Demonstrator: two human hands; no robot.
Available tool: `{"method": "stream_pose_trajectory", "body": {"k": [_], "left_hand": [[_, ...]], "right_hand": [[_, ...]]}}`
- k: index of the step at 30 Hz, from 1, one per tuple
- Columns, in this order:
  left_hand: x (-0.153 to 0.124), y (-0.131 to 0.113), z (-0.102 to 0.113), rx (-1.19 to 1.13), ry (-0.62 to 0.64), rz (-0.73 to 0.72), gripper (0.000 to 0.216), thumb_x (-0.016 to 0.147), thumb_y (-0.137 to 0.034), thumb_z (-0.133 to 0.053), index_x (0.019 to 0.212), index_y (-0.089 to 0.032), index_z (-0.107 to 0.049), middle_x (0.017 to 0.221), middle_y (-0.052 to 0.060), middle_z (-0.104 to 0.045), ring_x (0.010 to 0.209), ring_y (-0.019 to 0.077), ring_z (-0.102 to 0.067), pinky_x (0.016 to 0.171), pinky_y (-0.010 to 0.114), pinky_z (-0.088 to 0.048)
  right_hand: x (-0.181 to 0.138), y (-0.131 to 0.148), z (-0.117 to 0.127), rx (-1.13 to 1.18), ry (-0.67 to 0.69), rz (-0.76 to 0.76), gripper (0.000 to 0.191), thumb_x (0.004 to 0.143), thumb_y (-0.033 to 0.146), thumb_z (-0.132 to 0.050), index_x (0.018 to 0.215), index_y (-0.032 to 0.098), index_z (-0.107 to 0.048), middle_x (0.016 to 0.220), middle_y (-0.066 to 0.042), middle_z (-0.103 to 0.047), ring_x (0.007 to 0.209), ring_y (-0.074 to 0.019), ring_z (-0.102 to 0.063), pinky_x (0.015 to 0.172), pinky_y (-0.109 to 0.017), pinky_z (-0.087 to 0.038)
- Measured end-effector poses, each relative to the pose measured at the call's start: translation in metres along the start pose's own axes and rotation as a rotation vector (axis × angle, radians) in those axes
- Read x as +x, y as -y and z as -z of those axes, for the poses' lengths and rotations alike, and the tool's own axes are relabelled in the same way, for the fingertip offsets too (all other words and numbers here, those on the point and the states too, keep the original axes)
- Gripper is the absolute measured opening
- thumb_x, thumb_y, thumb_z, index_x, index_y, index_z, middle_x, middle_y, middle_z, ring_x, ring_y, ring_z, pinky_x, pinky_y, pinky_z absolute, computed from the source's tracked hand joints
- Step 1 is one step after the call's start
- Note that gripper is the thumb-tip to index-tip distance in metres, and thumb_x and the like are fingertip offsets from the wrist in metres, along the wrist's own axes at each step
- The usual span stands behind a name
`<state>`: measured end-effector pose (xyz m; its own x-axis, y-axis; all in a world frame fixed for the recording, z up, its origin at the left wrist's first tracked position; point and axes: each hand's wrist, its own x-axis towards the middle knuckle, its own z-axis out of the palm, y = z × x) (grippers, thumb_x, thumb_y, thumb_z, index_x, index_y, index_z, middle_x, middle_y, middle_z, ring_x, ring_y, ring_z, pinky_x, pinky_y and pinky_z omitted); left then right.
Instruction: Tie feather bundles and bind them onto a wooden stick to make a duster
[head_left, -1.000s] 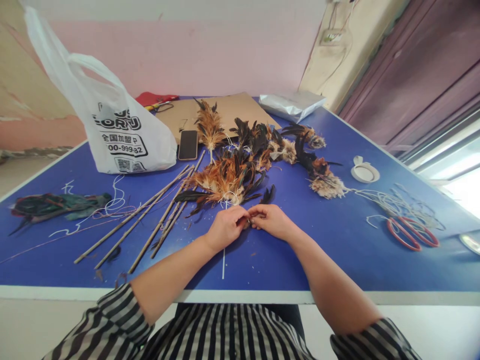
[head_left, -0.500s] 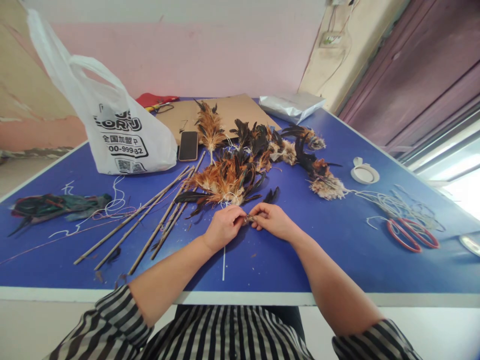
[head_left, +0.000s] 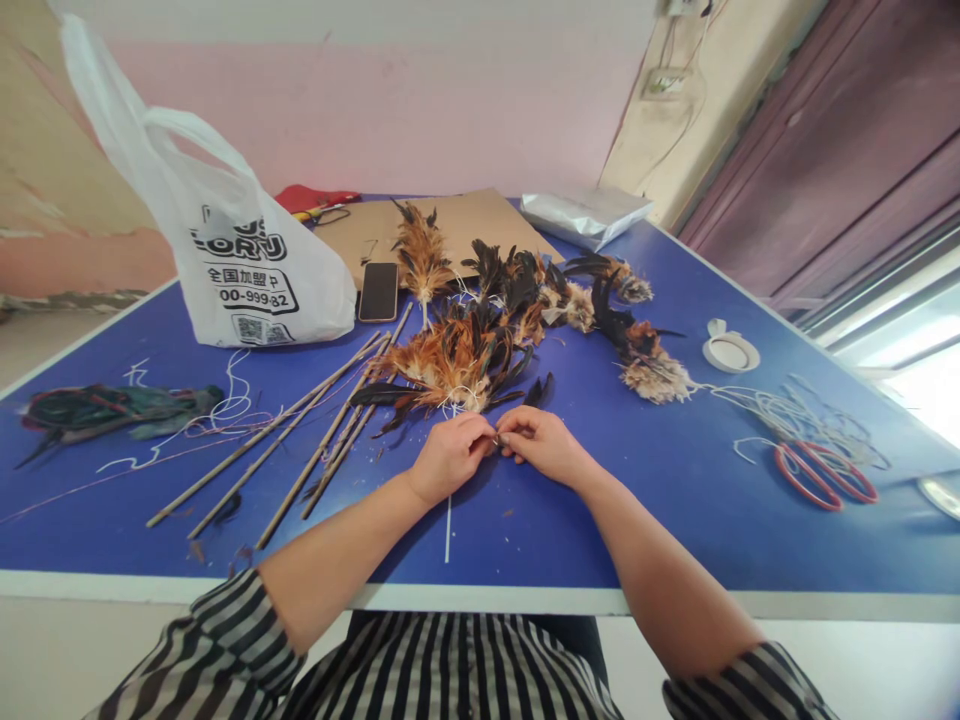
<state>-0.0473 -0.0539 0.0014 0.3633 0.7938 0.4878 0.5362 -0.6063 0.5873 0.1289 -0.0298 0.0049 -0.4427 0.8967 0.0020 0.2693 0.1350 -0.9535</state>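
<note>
— How far open are the hands?
— Barely. The left hand [head_left: 452, 458] and right hand [head_left: 546, 443] nearly meet, thumbs and fingers pinched on a small thing [head_left: 496, 441].
— What is it?
— Brownish; the fingers hide too much to tell.
— Where exactly?
— Between both hands' fingertips, on the near side of the feather bundle [head_left: 442, 365].
— And further out?
— A black feather [head_left: 538, 390] just beyond the right hand, sticks [head_left: 286, 458] to the left, scissors [head_left: 825, 475] well off right.

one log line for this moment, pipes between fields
left hand: pinching tiny piece, unclear | right hand: at same piece | feathers: just beyond hands | scissors: lying at right
</note>
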Motion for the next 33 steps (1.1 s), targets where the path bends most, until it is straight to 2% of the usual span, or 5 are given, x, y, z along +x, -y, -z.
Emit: {"method": "stream_pose_trajectory", "body": {"k": [6,15,19,25,33], "left_hand": [[0.000,0.001,0.009,-0.040,0.049,0.002,0.015,0.078,-0.011,-0.050,0.075,-0.019,-0.061,0.085,0.005,-0.063,0.081,0.0141,-0.057,0.076,0.026,-0.043],[0.002,0.004,0.008,-0.075,0.093,0.115,0.010,0.072,-0.010,-0.053,0.067,-0.017,-0.058,0.072,0.003,-0.061,0.071,0.0140,-0.056,0.069,0.025,-0.042],[0.003,0.003,0.008,-0.137,0.070,0.205,0.009,0.071,-0.012,-0.054,0.063,-0.016,-0.057,0.067,0.002,-0.060,0.065,0.0122,-0.054,0.064,0.023,-0.041],[0.004,0.005,0.004,-0.303,0.046,0.352,0.008,0.067,-0.018,-0.060,0.061,-0.015,-0.059,0.062,0.000,-0.060,0.060,0.0103,-0.052,0.059,0.022,-0.040],[0.009,0.000,0.009,-0.903,0.021,0.724,0.018,0.059,-0.025,-0.072,0.062,-0.011,-0.061,0.065,0.003,-0.063,0.050,0.0065,-0.049,0.046,0.019,-0.037]], "right_hand": [[-0.001,0.000,0.004,-0.336,-0.210,0.261,0.009,0.066,0.009,-0.053,0.061,0.015,-0.056,0.090,-0.006,-0.057,0.069,-0.0118,-0.054,0.063,-0.026,-0.046],[-0.010,0.010,0.000,-0.532,-0.249,0.309,0.008,0.074,0.014,-0.051,0.072,0.017,-0.058,0.103,-0.007,-0.055,0.057,-0.0083,-0.049,0.059,-0.025,-0.042],[-0.011,0.017,-0.007,-0.321,-0.158,0.312,0.007,0.074,0.016,-0.052,0.072,0.018,-0.059,0.092,-0.006,-0.060,0.060,-0.0101,-0.053,0.056,-0.024,-0.043],[-0.006,0.013,-0.009,0.294,-0.022,-0.072,0.016,0.074,0.032,-0.060,0.075,0.016,-0.056,0.056,0.001,-0.059,0.035,-0.0057,-0.042,0.032,-0.017,-0.032],[-0.004,0.009,0.000,0.462,0.080,-0.022,0.019,0.073,0.033,-0.064,0.075,0.016,-0.055,0.079,-0.003,-0.065,0.039,-0.0036,-0.044,0.035,-0.017,-0.034]]}}
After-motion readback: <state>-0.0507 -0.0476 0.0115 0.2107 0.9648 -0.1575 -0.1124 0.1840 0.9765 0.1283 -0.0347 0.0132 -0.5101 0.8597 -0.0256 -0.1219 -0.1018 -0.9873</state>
